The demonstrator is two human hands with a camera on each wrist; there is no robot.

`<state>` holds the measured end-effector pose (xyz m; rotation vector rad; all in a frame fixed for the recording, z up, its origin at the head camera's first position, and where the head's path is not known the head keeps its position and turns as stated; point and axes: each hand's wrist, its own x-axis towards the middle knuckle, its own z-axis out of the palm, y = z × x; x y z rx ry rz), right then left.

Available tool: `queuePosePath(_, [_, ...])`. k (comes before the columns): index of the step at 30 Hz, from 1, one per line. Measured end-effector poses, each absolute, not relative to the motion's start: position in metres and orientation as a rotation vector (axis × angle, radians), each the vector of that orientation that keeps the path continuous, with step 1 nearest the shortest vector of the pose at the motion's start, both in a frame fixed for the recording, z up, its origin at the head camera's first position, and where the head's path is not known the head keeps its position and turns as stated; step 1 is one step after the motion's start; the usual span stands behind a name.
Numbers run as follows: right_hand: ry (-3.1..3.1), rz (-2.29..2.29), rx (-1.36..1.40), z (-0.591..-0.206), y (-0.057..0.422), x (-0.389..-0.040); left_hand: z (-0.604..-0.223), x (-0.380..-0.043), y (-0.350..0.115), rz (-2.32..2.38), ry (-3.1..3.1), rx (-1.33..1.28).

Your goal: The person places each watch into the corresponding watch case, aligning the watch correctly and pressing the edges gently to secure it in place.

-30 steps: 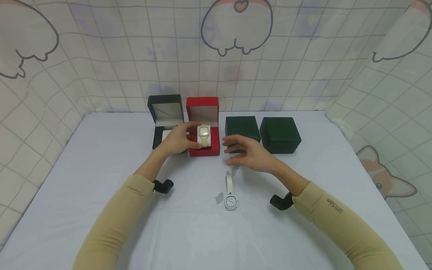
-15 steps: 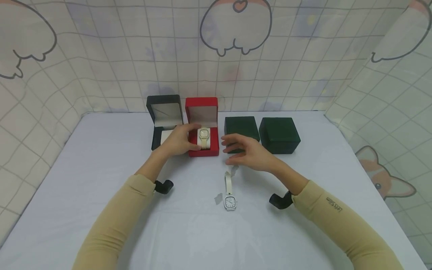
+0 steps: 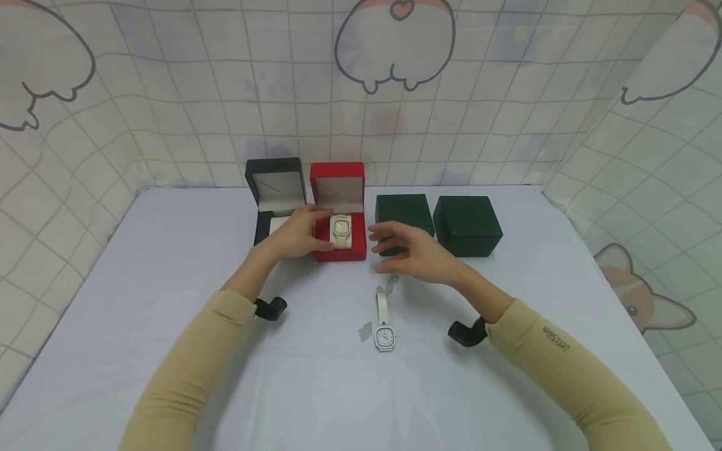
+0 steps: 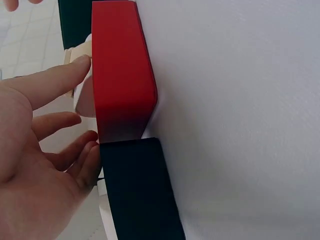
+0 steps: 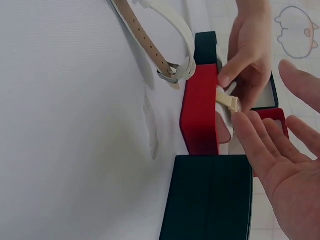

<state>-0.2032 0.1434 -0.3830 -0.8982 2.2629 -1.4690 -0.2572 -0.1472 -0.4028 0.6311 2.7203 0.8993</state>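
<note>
My left hand (image 3: 294,235) reaches over the left side of an open red watch box (image 3: 358,252), fingers loosely bent. Its thumb lies at the box's front edge beside a cream-strapped wristwatch (image 3: 341,227), which sits on a white cushion (image 4: 85,102) inside. In the left wrist view, the thumb tip overlaps the box rim near the strap, and the other fingers are apart. To the right, my right hand (image 3: 422,254) hovers in front of a closed green box (image 3: 403,210), fingers spread and holding nothing. A second wristwatch (image 3: 385,338) with a white strap lies unfastened on the table nearer me.
An open dark box (image 3: 274,165) with a white insert stands directly left of the red one, partly behind my left hand. Another closed green box (image 3: 468,217) is at the right. Grey patches (image 3: 366,331) mark the white tablecloth (image 3: 316,388). A printed curtain (image 3: 304,113) closes off the back.
The watch in the red box has sunk lower and a little toward me on its cushion. Both hands have stayed almost where they were.
</note>
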Motion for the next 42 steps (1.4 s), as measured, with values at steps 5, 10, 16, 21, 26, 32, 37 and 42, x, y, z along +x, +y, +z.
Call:
queuePosePath(5, [2.304,-1.456,-0.897,-0.378,0.143,-0.209,-0.398,-0.255,-0.152,0.939,2.729,0.639])
queuePosePath(10, [2.342,-1.470,-0.885,-0.368,0.141,-0.219,-0.392,-0.254,-0.157,1.037,2.730,0.592])
queuePosePath(16, [2.404,-1.464,-0.876,-0.355,0.139,-0.233,-0.378,-0.250,-0.161,1.116,2.778,0.550])
queuePosePath(21, [2.471,-1.448,-0.852,-0.347,0.135,-0.245,-0.367,-0.247,-0.163,1.178,2.881,0.472])
queuePosePath(26, [2.536,-1.402,-0.821,-0.343,0.134,-0.256,-0.360,-0.247,-0.162,1.233,2.965,0.376])
queuePosePath(32, [2.629,-1.335,-0.805,-0.342,0.130,-0.271,-0.352,-0.250,-0.160,1.274,3.010,0.314])
queuePosePath(37, [2.688,-1.295,-0.783,-0.337,0.125,-0.284,-0.346,-0.256,-0.154,1.260,3.041,0.312])
queuePosePath(42, [2.727,-1.271,-0.749,-0.334,0.116,-0.292,-0.343,-0.260,-0.149,1.226,3.025,0.278])
